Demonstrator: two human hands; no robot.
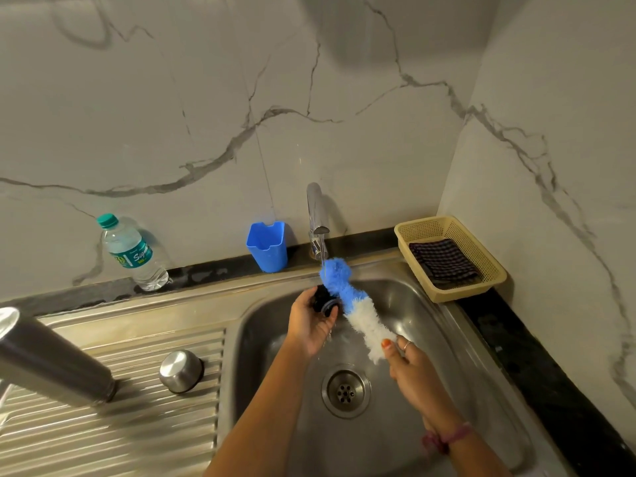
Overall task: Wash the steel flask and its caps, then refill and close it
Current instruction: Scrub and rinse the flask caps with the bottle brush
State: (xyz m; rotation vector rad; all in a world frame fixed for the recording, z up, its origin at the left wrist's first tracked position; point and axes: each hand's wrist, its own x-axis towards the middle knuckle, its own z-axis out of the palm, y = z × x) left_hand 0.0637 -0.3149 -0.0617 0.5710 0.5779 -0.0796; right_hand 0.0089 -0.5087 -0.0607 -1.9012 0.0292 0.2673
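Note:
My left hand grips a small black inner cap over the sink basin. My right hand holds the lower end of a blue-and-white bottle brush, whose blue tip sits under the running water from the tap and beside the cap. The steel flask stands on the ribbed drainboard at the left. A steel outer cap rests upside down on the drainboard next to it.
A plastic water bottle and a blue cup stand on the dark ledge behind the sink. A cream basket with a checked cloth sits at the back right. The drain is below my hands.

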